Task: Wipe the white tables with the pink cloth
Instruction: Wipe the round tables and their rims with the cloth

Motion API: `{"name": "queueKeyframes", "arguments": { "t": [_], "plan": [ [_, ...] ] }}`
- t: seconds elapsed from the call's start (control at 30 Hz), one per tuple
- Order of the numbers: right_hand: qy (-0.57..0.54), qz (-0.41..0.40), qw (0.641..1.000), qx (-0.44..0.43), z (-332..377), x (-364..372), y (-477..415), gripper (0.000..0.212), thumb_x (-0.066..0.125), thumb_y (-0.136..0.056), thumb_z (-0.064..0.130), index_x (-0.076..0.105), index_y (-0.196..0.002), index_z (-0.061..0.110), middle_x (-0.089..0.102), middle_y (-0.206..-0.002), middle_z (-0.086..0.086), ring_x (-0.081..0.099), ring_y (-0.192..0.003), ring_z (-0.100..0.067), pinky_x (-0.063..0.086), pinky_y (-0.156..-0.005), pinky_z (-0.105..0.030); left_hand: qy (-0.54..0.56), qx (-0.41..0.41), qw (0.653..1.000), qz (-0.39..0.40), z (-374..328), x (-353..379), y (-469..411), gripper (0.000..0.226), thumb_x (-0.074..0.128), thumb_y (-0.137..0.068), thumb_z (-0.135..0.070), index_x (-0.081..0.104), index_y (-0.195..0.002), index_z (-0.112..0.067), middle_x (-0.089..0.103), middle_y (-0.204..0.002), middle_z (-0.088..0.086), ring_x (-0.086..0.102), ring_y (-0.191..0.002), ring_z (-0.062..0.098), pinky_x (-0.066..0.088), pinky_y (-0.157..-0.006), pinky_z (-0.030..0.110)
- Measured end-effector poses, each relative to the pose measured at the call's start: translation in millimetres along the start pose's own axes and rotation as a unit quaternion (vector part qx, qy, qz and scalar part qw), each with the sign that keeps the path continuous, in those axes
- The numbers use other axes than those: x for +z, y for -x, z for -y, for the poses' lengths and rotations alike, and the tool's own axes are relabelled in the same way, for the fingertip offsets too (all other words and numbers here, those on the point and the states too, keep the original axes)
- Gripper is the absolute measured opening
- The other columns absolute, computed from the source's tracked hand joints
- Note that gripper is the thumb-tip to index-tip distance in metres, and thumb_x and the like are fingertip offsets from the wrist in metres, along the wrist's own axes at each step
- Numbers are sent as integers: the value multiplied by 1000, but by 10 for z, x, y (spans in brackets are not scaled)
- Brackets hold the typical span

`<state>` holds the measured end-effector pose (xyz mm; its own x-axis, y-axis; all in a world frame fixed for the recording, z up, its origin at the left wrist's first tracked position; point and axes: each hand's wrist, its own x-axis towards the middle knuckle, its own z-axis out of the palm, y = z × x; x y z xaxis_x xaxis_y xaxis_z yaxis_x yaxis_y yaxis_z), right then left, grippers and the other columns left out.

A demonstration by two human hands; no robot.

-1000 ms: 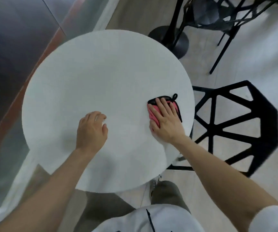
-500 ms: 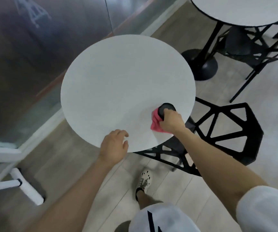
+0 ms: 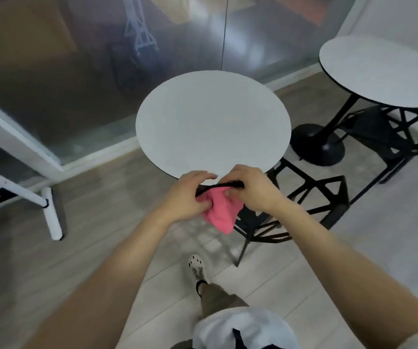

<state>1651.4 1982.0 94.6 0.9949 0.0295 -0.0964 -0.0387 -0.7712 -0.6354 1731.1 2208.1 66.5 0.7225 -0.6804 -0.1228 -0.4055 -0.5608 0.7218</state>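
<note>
While the left grip and the right grip are both clamped on the pink cloth at the near rim of the round white bench, it hangs bunched above the floor. A black chair stands at the bench's right edge. A second bench stands apart on the right, with a glass wall behind.

Looks like a café or canteen-style seating area. A round white table and a second round white table on a black pedestal base stand near each other, each with a black open-frame chair tucked beside or under it. There's a glass partition wall behind and a pale plank floor, so a commercial fit-out, not a home.
</note>
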Motion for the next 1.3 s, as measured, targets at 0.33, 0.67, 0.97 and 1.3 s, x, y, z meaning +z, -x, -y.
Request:
{"name": "queueKeyframes", "arguments": {
  "t": [0.33,0.67,0.97,1.3],
  "plan": [
    [-90,0,991,100,-388,-769,745,82,88,-87,46,48,-155,23,68,-93,7,64,-78,-9,49,-75,-26,148,-31,983,-103,-1165,372,107,10,60,-80,-22,63,-90,-21,69,-79,-7,62,-76,18,52,-72,39],
    [-191,-108,974,49,-1676,-1901,839,34,72,-94,11,64,-122,27,69,-89,6,65,-80,-10,50,-77,-28,165,-73,978,-106,-2302,1417,-819,71,58,-88,1,62,-138,-49,75,-101,-3,67,-82,11,56,-82,32],
    [-26,103,994,-14,-2168,-2663,384,51,62,-103,20,55,-154,24,72,-115,8,70,-103,-9,51,-81,-20,107,-99,979,-145,-2750,1620,-1354,48,62,-88,-8,71,-119,-43,76,-114,-15,71,-108,11,57,-97,37],
    [-48,-34,998,-26,-2310,-3247,-514,56,76,-92,13,61,-144,29,79,-100,11,75,-93,-16,58,-91,-35,48,-127,976,-170,-2201,1364,-2312,34,82,-88,-54,64,-84,-26,68,-84,-11,64,-84,9,55,-84,41]
  ]
}}
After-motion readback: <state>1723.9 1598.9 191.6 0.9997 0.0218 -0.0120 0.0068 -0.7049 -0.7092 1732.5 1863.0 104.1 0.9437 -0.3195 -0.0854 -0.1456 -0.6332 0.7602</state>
